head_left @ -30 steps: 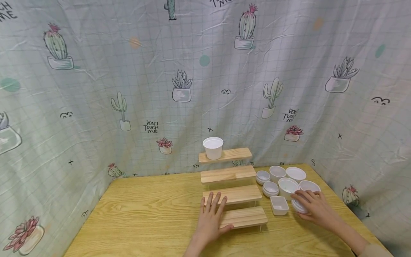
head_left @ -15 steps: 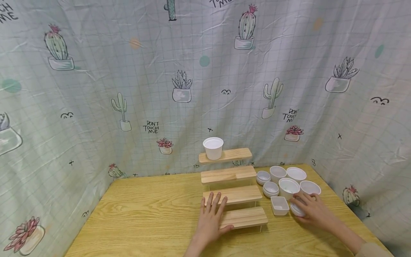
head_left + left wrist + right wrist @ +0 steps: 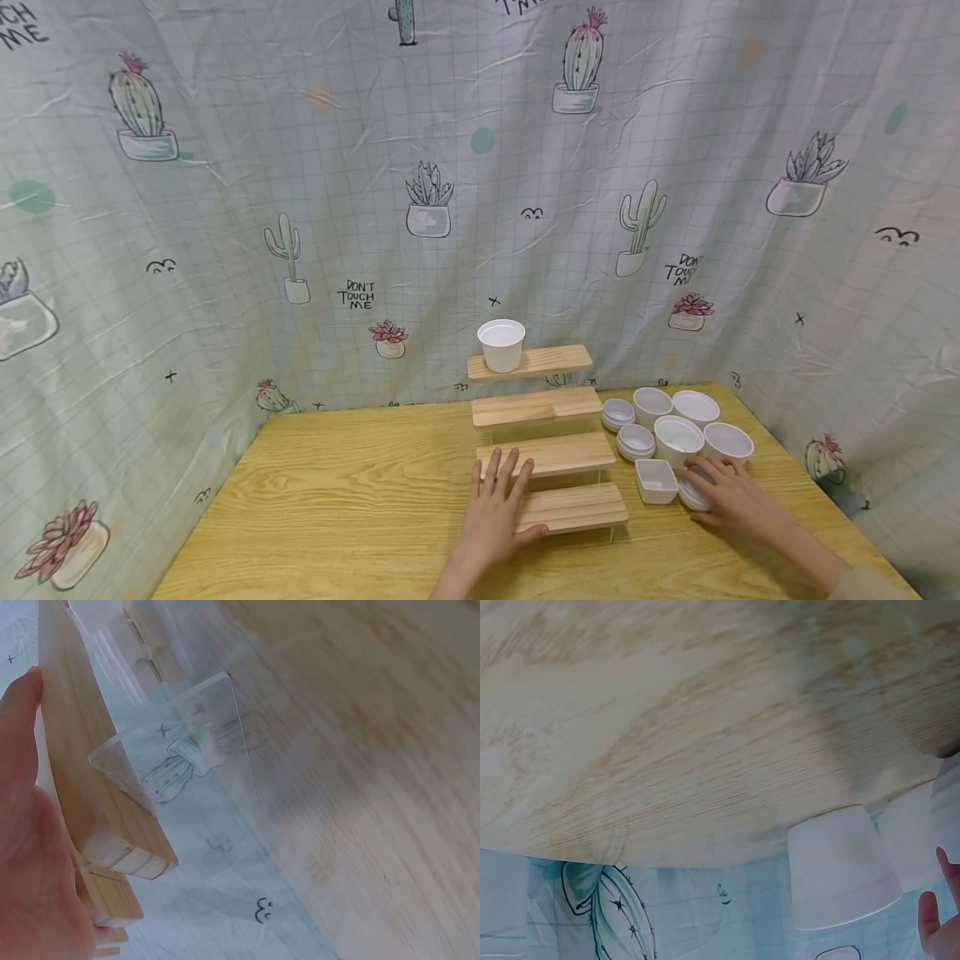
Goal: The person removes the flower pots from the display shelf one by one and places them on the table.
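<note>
My left hand (image 3: 491,512) lies with spread fingers on the lower boards of a stepped wooden display stand (image 3: 570,507); in the left wrist view, thumb and palm are against the board edge (image 3: 112,817). Over at the right, my right hand (image 3: 738,500) grips a small round white jar (image 3: 692,496) from above, covering much of it. Just left of that jar is a square white cup (image 3: 656,482). A tall white tub (image 3: 502,346) stands upright on the left part of the top board. In the right wrist view, only fingertips (image 3: 930,919) show at the right edge.
Behind my right hand, several white containers cluster: round tubs (image 3: 678,437) and two small round jars (image 3: 636,442). Clear plastic supports (image 3: 180,742) hold up the stand. A cactus-print curtain (image 3: 337,167) hangs behind and beside the wooden table (image 3: 330,500).
My right hand has shifted slightly left and nearer with the small round jar, toward the square cup. The left hand stays on the stand. The head view has shifted a little.
</note>
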{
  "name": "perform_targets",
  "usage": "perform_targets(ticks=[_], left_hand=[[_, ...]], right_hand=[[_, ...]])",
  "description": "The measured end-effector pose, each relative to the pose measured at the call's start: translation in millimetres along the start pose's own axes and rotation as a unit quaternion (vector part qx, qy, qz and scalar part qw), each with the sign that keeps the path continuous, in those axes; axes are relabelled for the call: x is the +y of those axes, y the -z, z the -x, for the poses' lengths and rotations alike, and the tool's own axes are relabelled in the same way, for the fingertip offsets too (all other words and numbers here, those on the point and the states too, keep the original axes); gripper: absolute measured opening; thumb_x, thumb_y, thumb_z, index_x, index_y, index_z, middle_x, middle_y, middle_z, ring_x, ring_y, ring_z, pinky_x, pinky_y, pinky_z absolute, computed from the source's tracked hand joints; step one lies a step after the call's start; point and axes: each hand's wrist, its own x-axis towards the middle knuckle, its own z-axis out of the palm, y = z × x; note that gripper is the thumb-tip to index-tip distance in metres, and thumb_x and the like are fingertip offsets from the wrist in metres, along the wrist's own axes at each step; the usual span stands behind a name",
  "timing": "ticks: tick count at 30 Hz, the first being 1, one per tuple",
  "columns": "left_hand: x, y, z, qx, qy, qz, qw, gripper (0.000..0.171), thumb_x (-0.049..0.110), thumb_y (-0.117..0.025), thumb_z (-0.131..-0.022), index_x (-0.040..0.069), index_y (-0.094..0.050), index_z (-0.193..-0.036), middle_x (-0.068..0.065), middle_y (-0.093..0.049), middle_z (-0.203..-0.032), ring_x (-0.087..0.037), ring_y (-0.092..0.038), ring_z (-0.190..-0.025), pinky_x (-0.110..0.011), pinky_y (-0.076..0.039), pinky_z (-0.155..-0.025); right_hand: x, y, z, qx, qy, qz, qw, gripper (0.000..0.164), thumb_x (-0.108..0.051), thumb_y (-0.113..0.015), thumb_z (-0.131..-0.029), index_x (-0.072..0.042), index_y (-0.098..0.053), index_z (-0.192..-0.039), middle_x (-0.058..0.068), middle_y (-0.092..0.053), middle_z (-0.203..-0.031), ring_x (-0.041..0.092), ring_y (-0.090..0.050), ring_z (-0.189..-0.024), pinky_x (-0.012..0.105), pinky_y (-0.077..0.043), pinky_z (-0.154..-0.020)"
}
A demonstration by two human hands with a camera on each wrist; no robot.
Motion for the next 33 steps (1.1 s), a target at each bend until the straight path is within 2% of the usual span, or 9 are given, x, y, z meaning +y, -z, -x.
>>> perform_targets(ticks=[3,7,10,13,15,17,26,29,33], left_hand=[[0.3,0.7,0.1,0.006,-0.001,0.002,1.0000,0.086,0.072,-0.042,-0.073,0.022,-0.025,-0.141,-0.004,-0.027,-0.146,-0.028,-0.022,-0.135,-0.045,-0.016,-0.109],[0.5,0.9,0.6,0.007,-0.001,0.005,1.0000,0.086,0.072,-0.043,-0.073,0.021,-0.026,-0.141,-0.005,-0.027,-0.146,-0.029,-0.023,-0.135,-0.045,-0.019,-0.108],[0.6,-0.1,0.6,0.004,0.000,0.003,1.0000,0.087,0.072,-0.043,-0.073,0.022,-0.024,-0.141,-0.005,-0.026,-0.147,-0.028,-0.022,-0.136,-0.044,-0.013,-0.110],[0.4,-1.0,0.4,0.002,0.001,0.002,1.0000,0.087,0.072,-0.042,-0.073,0.022,-0.023,-0.142,-0.005,-0.025,-0.147,-0.029,-0.021,-0.136,-0.044,0.001,-0.113],[0.4,-1.2,0.3,0.004,0.001,0.001,1.0000,0.087,0.072,-0.042,-0.073,0.022,-0.023,-0.142,-0.005,-0.025,-0.147,-0.029,-0.022,-0.135,-0.041,0.013,-0.112],[0.4,-1.2,0.2,0.007,0.001,-0.001,1.0000,0.087,0.072,-0.042,-0.073,0.021,-0.024,-0.141,-0.005,-0.026,-0.147,-0.029,-0.023,-0.135,-0.039,0.019,-0.110],[-0.5,-0.2,0.2,0.005,0.000,-0.008,1.0000,0.087,0.072,-0.041,-0.073,0.021,-0.023,-0.141,-0.005,-0.026,-0.147,-0.029,-0.023,-0.135,-0.038,0.024,-0.108],[-0.5,0.5,0.1,0.005,0.001,-0.006,1.0000,0.087,0.072,-0.041,-0.073,0.021,-0.024,-0.141,-0.005,-0.026,-0.147,-0.029,-0.022,-0.135,-0.039,0.021,-0.109],[-0.2,1.3,0.1,0.003,0.002,0.000,1.0000,0.086,0.071,-0.042,-0.074,0.021,-0.024,-0.141,-0.005,-0.026,-0.147,-0.029,-0.022,-0.135,-0.045,-0.003,-0.113]], right_hand=[[0,-1,1,-0.005,-0.005,0.000,1.000,0.064,-0.040,-0.077,-0.047,-0.013,-0.061,-0.103,0.008,-0.056,-0.105,0.025,-0.054,-0.091,0.038,-0.032,-0.071],[0,-2,2,-0.006,-0.018,-0.003,1.000,0.064,-0.042,-0.076,-0.049,-0.014,-0.060,-0.104,0.007,-0.056,-0.105,0.025,-0.052,-0.094,0.038,-0.032,-0.072],[1,-1,2,-0.004,-0.021,-0.006,1.000,0.064,-0.044,-0.075,-0.049,-0.014,-0.060,-0.104,0.008,-0.056,-0.105,0.025,-0.050,-0.095,0.037,-0.031,-0.071],[2,-1,1,-0.002,-0.017,-0.004,1.000,0.065,-0.045,-0.075,-0.049,-0.014,-0.060,-0.105,0.008,-0.057,-0.104,0.024,-0.050,-0.094,0.036,-0.032,-0.069],[2,0,1,-0.002,-0.017,-0.002,1.000,0.067,-0.045,-0.076,-0.049,-0.014,-0.060,-0.106,0.008,-0.057,-0.104,0.025,-0.050,-0.094,0.036,-0.032,-0.068],[2,-1,1,-0.003,-0.018,0.000,1.000,0.067,-0.045,-0.076,-0.049,-0.014,-0.059,-0.107,0.008,-0.057,-0.104,0.025,-0.050,-0.094,0.036,-0.032,-0.068],[2,1,1,-0.008,-0.029,-0.009,1.000,0.068,-0.046,-0.076,-0.050,-0.016,-0.058,-0.109,0.007,-0.055,-0.107,0.025,-0.050,-0.097,0.035,-0.033,-0.068],[1,4,-1,-0.003,-0.035,-0.018,0.999,0.069,-0.045,-0.077,-0.049,-0.017,-0.058,-0.109,0.005,-0.054,-0.107,0.022,-0.048,-0.097,0.034,-0.033,-0.067],[-1,11,-4,0.022,-0.031,-0.029,0.999,0.068,-0.038,-0.079,-0.048,-0.015,-0.059,-0.109,0.004,-0.055,-0.105,0.019,-0.047,-0.095,0.033,-0.031,-0.069]])
